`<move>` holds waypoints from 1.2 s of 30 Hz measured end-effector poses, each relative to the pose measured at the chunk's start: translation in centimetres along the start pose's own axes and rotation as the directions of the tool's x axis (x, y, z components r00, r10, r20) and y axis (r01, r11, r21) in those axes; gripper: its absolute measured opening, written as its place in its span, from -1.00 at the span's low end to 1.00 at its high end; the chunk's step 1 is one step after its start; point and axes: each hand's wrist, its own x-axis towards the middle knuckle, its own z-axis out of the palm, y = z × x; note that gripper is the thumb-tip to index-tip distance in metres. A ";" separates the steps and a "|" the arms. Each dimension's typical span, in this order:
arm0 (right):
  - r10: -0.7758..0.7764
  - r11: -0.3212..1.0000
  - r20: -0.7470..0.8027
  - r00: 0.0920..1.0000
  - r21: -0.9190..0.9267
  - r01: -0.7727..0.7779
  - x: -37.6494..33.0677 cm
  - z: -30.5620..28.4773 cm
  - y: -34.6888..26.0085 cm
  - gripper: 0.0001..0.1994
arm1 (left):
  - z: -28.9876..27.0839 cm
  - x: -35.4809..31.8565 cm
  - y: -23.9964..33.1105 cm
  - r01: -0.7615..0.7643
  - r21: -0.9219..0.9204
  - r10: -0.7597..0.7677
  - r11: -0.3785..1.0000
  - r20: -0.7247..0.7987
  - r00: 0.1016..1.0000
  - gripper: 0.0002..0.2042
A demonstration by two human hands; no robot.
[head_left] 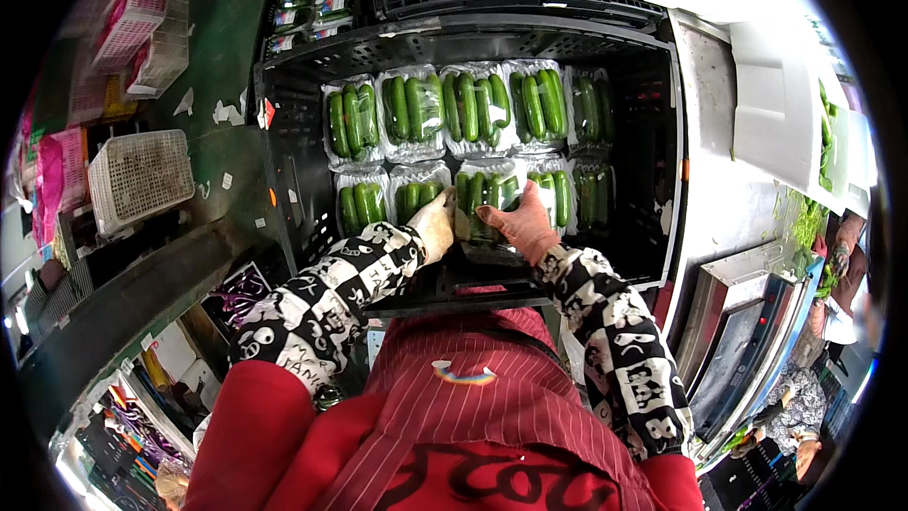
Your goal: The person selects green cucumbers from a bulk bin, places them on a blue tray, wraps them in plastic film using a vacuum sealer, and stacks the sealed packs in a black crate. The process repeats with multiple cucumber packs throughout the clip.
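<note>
Black plastic crate holds wrapped cucumber packs — back row of five full, front row nearly filled. Middle front pack being seated now; near strip of crate floor bare. Left hand and right hand grip that pack's sides — forearms reach forward, checkered sleeves.
</note>
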 end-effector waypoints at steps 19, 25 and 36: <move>0.010 0.952 0.064 0.998 -0.305 0.011 1.3 -0.5 0.6 -0.24 | 5.4 0.0 0.9 -0.195 -0.485 -0.069 0.852 -0.474 0.878 -0.72; 0.200 0.779 0.100 0.975 -0.620 -0.096 1.5 -0.3 -0.9 -0.02 | 7.4 0.3 -0.4 -0.131 -0.254 0.023 0.958 -0.389 0.921 -0.70; 0.389 0.645 0.275 0.879 -0.763 -0.047 3.0 -1.0 -0.4 0.46 | 1.9 -1.2 -1.5 -0.143 -0.162 0.095 0.976 -0.273 0.957 -0.79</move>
